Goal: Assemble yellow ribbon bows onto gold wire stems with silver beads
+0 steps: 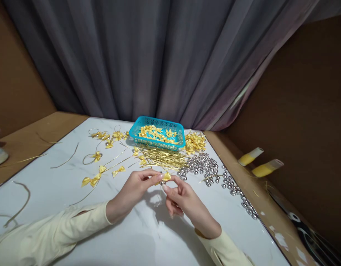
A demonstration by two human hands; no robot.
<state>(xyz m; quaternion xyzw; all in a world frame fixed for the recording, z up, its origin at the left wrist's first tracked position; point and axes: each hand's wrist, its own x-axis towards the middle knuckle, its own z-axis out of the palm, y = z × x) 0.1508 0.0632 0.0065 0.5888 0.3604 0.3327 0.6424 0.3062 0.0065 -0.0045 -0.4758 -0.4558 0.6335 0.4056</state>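
Observation:
Both hands meet above the white table [131, 236], just in front of a heap of gold wire ties [165, 159]. My left hand [131, 192] and my right hand [181, 199] pinch one small yellow ribbon bow [166, 177] between their fingertips. A thin strand seems to hang below the bow; I cannot tell what it is. Silver beads [203, 166] lie just right of my right hand. Loose yellow bows [94, 179] lie to the left of my left hand.
A turquoise basket [156, 122] with yellow bows stands at the back, another pile of bows [195, 142] to its right. Finished bow loops [106, 136] and stray gold strands [21, 207] lie at left. A grey curtain [159, 55] hangs behind. Cardboard walls [303, 111] flank the table.

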